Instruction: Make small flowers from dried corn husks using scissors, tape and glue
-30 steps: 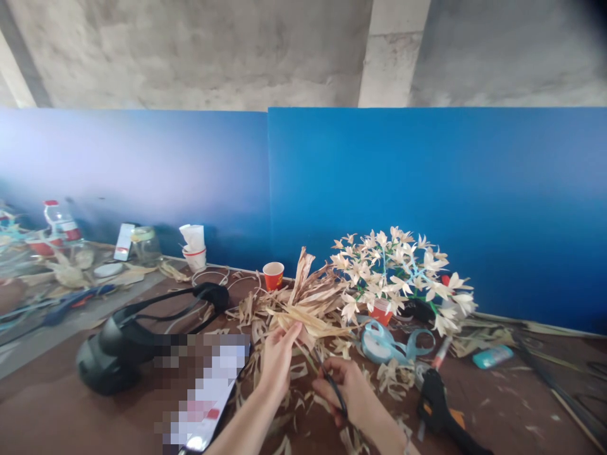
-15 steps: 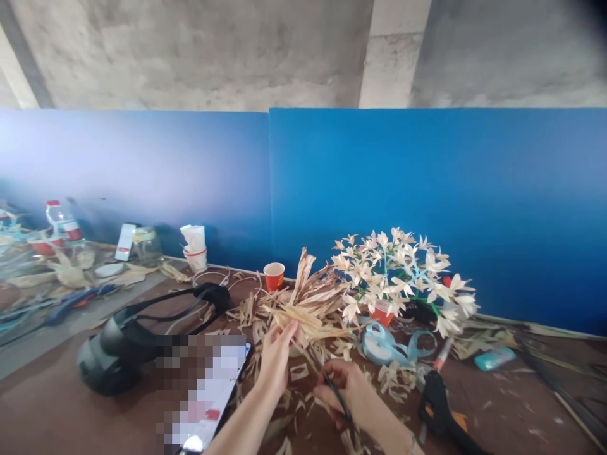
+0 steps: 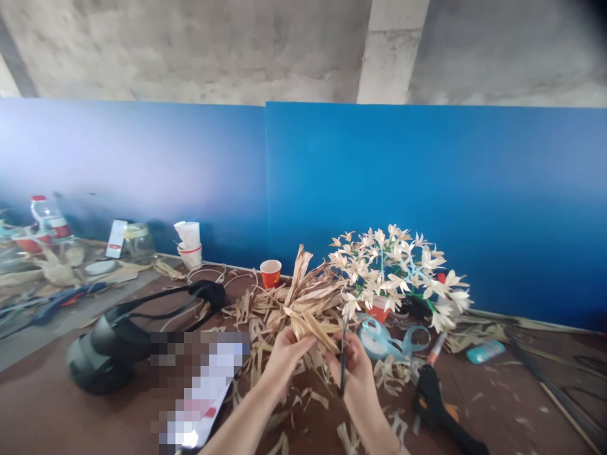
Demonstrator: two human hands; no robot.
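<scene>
My left hand (image 3: 290, 354) pinches a strip of dried corn husk (image 3: 313, 327), thumb on top and fingers underneath. In my right hand (image 3: 356, 366) is a pair of dark scissors (image 3: 343, 363), held upright with the tip upward; the fingers partly cover it. The husk strip reaches across to the right fingers, close to the scissors. Right behind my hands lies a heap of dried husks (image 3: 310, 287). To its right, white husk flowers (image 3: 393, 265) on green stems stand in a red paper cup (image 3: 378, 309).
A headset (image 3: 102, 354) and a phone (image 3: 208, 392) lie to the left. At right are light-blue ribbon (image 3: 374, 338), a black glue gun (image 3: 434, 404) and a turquoise object (image 3: 485, 352). Another red cup (image 3: 270, 273) stands at the back, before a blue partition (image 3: 379, 164). Husk scraps litter the brown table.
My right hand has risen and turned, bringing the scissors upright beside the husk. My left hand has shifted slightly right, and the husk strip now slants toward the right hand.
</scene>
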